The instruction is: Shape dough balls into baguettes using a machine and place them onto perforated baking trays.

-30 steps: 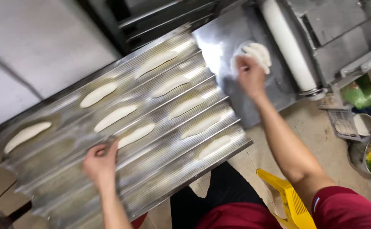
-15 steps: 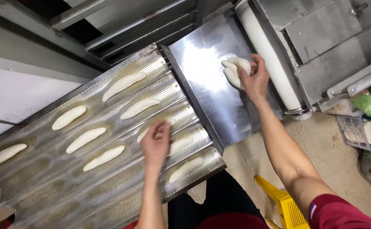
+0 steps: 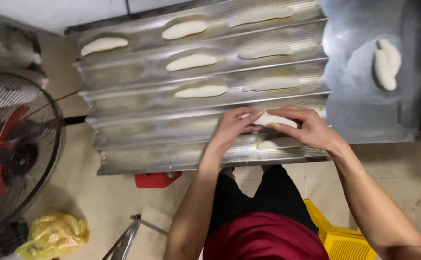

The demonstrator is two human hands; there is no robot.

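Note:
A long white dough piece [image 3: 275, 120] is held at both ends just above the corrugated metal baking tray [image 3: 143, 154]. My left hand [image 3: 237, 126] pinches its left end and my right hand [image 3: 304, 127] grips its right end. Another dough piece [image 3: 268, 144] lies in the groove just below them. Several shaped dough pieces, such as one [image 3: 201, 91] in the middle, lie in the tray's other grooves. Two dough pieces [image 3: 387, 63] rest on the floured steel table [image 3: 355, 96] of the machine at the right.
A standing fan [image 3: 13, 154] with orange blades is at the left. A yellow plastic bag [image 3: 54, 233] lies on the tiled floor below it. A red block [image 3: 157, 179] sits under the tray edge. A yellow crate [image 3: 340, 236] stands by my right leg.
My right hand left the dough on the steel table and came over the tray. Both hands now hold one dough piece together. The view has swung left, showing the fan.

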